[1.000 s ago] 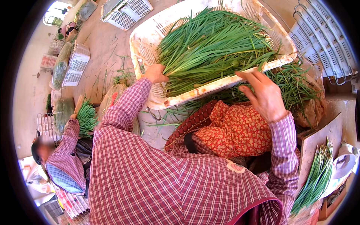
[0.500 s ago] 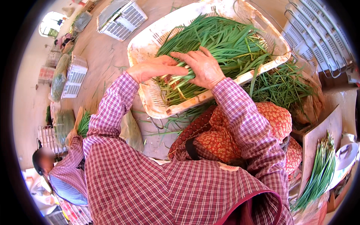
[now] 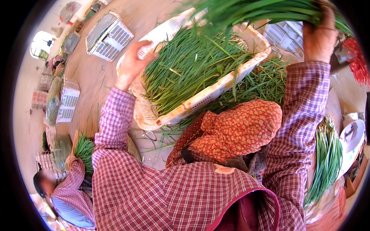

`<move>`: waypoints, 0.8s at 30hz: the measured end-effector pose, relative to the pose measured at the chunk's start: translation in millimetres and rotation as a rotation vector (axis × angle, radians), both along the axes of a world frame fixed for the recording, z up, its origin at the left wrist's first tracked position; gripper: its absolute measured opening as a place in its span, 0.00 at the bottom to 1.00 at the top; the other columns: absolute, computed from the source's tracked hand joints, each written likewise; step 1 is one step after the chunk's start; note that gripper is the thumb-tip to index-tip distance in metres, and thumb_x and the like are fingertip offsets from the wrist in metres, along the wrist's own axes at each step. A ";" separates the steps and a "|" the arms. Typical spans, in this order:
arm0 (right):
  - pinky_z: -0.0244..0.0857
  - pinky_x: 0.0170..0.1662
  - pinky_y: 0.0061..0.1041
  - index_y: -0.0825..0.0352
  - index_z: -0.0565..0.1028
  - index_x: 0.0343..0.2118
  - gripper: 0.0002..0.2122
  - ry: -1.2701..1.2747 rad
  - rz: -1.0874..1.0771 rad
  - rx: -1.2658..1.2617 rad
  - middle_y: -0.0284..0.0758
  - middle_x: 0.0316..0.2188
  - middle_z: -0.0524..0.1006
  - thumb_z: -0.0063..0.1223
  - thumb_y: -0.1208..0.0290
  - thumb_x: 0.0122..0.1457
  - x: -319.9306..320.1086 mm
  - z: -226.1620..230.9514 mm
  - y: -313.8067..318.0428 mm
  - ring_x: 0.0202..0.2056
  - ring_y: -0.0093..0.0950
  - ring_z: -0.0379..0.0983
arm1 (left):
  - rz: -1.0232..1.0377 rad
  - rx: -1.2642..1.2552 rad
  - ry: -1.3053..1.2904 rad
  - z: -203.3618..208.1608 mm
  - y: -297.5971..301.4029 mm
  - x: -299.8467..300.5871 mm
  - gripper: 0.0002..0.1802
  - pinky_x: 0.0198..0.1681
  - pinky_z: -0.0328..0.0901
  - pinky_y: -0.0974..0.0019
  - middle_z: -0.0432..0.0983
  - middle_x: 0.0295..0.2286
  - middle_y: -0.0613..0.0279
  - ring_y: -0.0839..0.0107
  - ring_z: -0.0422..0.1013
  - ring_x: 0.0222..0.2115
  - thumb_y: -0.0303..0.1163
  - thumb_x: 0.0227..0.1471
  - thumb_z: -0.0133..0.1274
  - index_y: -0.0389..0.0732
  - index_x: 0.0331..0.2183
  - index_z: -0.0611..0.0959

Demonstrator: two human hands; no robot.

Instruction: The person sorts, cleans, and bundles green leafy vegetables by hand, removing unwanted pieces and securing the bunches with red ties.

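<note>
My right hand [image 3: 320, 41] is raised at the upper right, closed round a bunch of green chives [image 3: 269, 11]. The long leaves stretch left over the basket, and their tips are smeared by motion. My left hand [image 3: 135, 63] is at the left end of the white plastic basket [image 3: 216, 95], fingers apart and holding nothing. A thick layer of loose chives [image 3: 189, 65] fills the basket, their leaves lying slantwise. Some pale stems show among them.
More greens [image 3: 266, 82] lie beyond my knees, which a red floral cloth [image 3: 239, 129] covers. A chive bundle [image 3: 325, 161] rests at right on a board. White crates [image 3: 110, 36] stand on the floor at left. Another person [image 3: 71, 192] works at lower left, holding greens.
Both hands were together on the chives in the basket. Now my right hand has lifted a bunch up and to the right, and my left hand has come away with its fingers spread.
</note>
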State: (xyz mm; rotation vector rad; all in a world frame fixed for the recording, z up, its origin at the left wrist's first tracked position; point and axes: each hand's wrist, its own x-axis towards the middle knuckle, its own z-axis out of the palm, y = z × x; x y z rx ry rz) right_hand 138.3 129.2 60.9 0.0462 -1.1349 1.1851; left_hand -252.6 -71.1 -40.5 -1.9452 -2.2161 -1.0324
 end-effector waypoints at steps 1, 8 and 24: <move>0.65 0.53 0.33 0.69 0.68 0.56 0.24 0.017 -0.020 0.021 0.35 0.51 0.73 0.51 0.57 0.63 10.2 4.7 -6.6 0.50 0.30 0.70 | -0.015 0.120 -0.085 16.2 4.8 1.8 0.25 0.52 0.65 0.62 0.77 0.45 0.60 0.67 0.71 0.49 0.41 0.46 0.66 0.42 0.46 0.81; 0.71 0.42 0.26 0.59 0.76 0.45 0.13 -0.077 0.016 -0.383 0.31 0.41 0.78 0.54 0.60 0.61 5.0 -69.0 -53.7 0.38 0.23 0.74 | -0.480 0.309 -0.172 142.2 34.3 109.8 0.32 0.61 0.58 0.58 0.73 0.52 0.55 0.63 0.67 0.55 0.46 0.52 0.58 0.44 0.56 0.74; 0.66 0.48 0.28 0.69 0.62 0.56 0.32 -0.226 0.360 -0.626 0.34 0.42 0.75 0.65 0.59 0.53 28.2 -123.0 -123.6 0.44 0.25 0.71 | -1.080 -0.908 -1.727 -81.1 -36.0 224.9 0.44 0.43 0.70 0.50 0.72 0.43 0.40 0.49 0.74 0.37 0.45 0.40 0.63 0.33 0.55 0.67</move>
